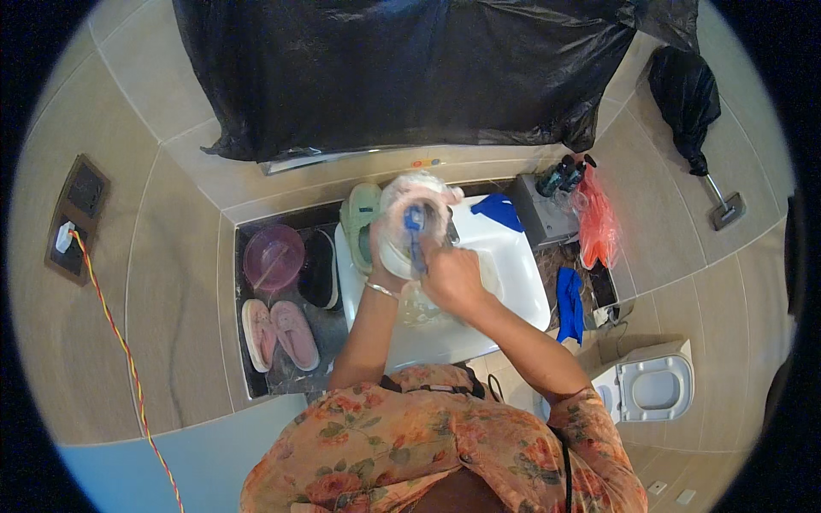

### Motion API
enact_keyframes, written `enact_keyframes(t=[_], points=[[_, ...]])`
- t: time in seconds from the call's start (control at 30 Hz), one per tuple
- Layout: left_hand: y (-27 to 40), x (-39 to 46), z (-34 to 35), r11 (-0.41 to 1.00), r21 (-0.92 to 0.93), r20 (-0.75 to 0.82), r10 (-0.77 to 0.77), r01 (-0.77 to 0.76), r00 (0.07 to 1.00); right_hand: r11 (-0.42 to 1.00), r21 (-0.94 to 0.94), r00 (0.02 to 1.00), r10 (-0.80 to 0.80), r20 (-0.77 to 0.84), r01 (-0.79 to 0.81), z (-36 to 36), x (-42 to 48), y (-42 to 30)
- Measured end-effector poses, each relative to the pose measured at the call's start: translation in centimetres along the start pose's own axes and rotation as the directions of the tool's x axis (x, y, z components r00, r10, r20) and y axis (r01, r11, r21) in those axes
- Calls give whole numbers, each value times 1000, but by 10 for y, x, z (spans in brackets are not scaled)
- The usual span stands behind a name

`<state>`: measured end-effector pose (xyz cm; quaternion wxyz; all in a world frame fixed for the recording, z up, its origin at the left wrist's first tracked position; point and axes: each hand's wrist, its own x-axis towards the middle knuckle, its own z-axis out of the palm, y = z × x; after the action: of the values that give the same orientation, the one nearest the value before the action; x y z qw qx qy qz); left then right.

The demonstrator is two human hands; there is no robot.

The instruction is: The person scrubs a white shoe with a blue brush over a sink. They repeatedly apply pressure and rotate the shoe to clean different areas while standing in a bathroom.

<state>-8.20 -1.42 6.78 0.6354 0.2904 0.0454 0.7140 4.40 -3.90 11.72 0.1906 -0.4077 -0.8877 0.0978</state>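
Note:
Above a white washbasin [529,288], my left hand [383,260] holds a pale fluffy slipper [420,192] upright from its left side. My right hand [454,279] grips the handle of a blue brush [415,224], whose head is at the slipper's opening. What lies inside the opening is partly hidden by the brush. Cloudy water [426,311] shows in the basin below my hands. A green slipper [360,215] rests on the basin's left rim, beside my left hand. A blue cloth [499,211] lies on the back right rim.
On the dark counter [321,359] at left are pink slippers [295,333], a black shoe [319,269] and a pink plastic basin [274,256]. A grey box [545,215], pump bottles [564,176], a red plastic bag [598,224] and another blue cloth [569,304] are at right. A toilet [654,390] stands beyond.

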Motion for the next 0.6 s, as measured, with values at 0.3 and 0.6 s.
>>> enact_keyframes(t=[0.3, 0.6], points=[[-4, 5, 1, 984, -162, -168, -106, 79, 980, 999, -32, 999, -29, -39, 27, 11, 22, 11], [-12, 6, -33, 989, -126, -184, -97, 74, 978, 999, 38, 998, -24, 52, 22, 6, 30, 1]])
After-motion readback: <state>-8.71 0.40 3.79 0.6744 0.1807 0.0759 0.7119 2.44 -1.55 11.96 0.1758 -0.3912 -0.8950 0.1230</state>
